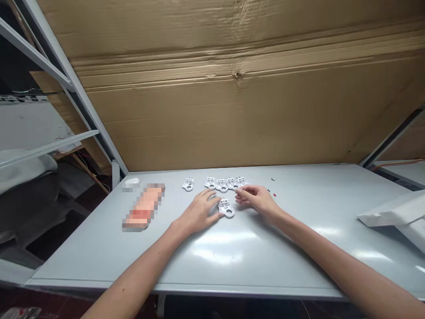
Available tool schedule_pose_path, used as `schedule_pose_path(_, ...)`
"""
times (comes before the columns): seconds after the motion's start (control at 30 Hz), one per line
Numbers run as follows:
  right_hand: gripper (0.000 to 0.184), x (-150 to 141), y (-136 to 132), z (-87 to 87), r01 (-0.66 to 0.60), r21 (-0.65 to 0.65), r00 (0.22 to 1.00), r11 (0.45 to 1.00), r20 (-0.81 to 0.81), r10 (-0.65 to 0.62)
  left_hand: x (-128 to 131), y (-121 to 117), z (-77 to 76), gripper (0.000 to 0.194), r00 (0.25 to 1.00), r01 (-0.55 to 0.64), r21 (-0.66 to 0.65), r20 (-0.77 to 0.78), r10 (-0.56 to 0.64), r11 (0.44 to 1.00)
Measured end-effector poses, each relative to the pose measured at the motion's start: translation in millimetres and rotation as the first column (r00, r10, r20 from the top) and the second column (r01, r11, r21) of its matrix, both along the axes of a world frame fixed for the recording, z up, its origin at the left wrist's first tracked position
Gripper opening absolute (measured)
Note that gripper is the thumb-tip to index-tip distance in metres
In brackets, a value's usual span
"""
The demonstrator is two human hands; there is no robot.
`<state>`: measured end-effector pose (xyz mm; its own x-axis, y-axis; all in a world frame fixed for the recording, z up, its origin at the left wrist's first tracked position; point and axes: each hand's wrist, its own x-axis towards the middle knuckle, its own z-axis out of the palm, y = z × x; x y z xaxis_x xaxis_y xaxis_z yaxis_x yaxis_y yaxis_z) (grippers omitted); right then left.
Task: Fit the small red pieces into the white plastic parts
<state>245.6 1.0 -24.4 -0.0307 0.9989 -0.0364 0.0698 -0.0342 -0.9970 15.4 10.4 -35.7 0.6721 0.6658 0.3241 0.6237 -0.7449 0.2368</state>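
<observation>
A white plastic part [228, 212] with a round hole at one end and small pins at the other lies on the table in front of me. My left hand [202, 212] has its thumb and index finger on the left edge of this part, steadying it. Just to the right, my right hand [259, 200] is pinched closed; whatever is between its fingertips is hidden or too small to name. Behind both hands is a row of several similar white parts [221, 185], and the right fingers partly cover its right end. A single matching part [188, 184] lies apart to the left.
Small black bits [272, 179] and a red bit [274, 195] lie right of the row. At left are a blurred-out flat object [144, 206] and a white rounded object [132, 181]. White wrapping [395, 210] sits at the right edge. Cardboard [212, 124] walls off the back.
</observation>
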Motion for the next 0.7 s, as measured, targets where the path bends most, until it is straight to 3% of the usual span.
schedule_pose_path(0.23,0.041,-3.2,-4.5,-1.0,-0.039,0.185,0.992,0.982,0.128,0.015,-0.2,0.0,0.0,0.04,1.0,0.005,0.002,-0.006,-0.005,1.0)
schedule_pose_path(0.4,0.048,-4.1,-5.2,-2.7,-0.03,0.177,0.993,0.984,0.114,0.009,0.0,0.1,1.2,0.039,1.0,0.006,0.005,-0.01,-0.006,1.0)
schedule_pose_path(0.5,0.042,-3.7,-4.8,-3.0,-0.026,0.158,0.991,0.987,0.134,0.005,-0.1,0.5,0.5,0.04,1.0,0.001,0.004,-0.015,-0.001,1.0)
schedule_pose_path(0.7,0.032,-1.7,-3.1,-5.2,-0.104,0.25,0.946,0.963,0.323,0.018,1.0,0.1,-2.3,0.04,1.0,-0.014,0.011,0.006,0.014,1.0)
